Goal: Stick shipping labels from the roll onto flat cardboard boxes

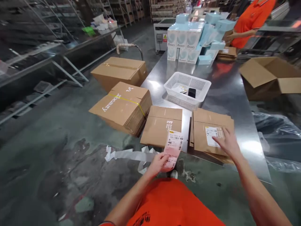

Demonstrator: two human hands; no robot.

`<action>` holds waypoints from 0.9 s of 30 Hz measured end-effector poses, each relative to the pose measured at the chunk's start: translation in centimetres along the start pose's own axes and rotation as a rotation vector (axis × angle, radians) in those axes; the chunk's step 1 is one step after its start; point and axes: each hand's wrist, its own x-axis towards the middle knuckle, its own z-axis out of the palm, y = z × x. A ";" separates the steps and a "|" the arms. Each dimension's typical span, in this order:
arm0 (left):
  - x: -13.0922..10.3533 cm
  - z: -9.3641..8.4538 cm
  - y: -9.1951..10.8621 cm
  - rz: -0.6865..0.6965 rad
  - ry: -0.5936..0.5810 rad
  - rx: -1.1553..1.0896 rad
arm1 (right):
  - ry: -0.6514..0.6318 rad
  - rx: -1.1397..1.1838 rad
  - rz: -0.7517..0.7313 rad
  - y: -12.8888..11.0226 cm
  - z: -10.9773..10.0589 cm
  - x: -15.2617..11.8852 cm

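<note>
In the head view my left hand (159, 164) is closed on a strip of printed shipping labels (174, 146), held up at the table's front edge. Behind the strip lies a flattened cardboard box (156, 130) with white print on it. To the right, my right hand (228, 142) is open, fingers apart, over a white shipping label (210, 136). That label sits on the top piece of a stack of flattened cardboard boxes (199, 121). The fingers seem to rest on the label, partly hiding it.
A white plastic basket (170, 84) holding a black phone (192, 92) stands mid-table. Light-blue boxes (183, 37) are piled behind it. A strapped bundle of flat cartons (124, 106) and a closed carton (117, 67) stand left; an open carton (257, 72) is right. A person in orange (252, 18) works beyond.
</note>
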 end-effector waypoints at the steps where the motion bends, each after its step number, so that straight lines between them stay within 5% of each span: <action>1: -0.1 0.1 -0.2 0.029 0.001 0.034 | -0.086 0.149 -0.119 -3.2 0.9 0.2; 4: -0.7 0.0 0.0 0.068 -0.001 0.062 | -0.564 0.513 -0.346 -12.5 3.7 0.0; 7: -1.3 -0.6 1.7 0.195 0.046 -0.057 | -0.697 0.557 -0.380 -17.7 6.1 -1.4; 10: -0.9 -1.5 4.0 0.345 0.229 -0.090 | -0.711 0.557 -0.409 -18.8 7.8 -2.7; 15: 1.7 -2.5 4.1 0.229 0.367 -0.047 | -0.669 0.419 -0.541 -18.8 9.6 -2.2; 21: 3.0 -5.1 -1.1 0.025 0.352 -0.167 | -0.392 0.157 -0.600 -20.2 14.7 5.8; 24: 1.1 -7.0 -4.5 -0.073 0.278 -0.221 | -0.337 -0.111 -0.676 -20.7 16.8 9.4; 27: -2.0 -8.8 -7.8 -0.125 0.207 -0.128 | -0.284 -0.329 -0.641 -20.9 17.4 10.0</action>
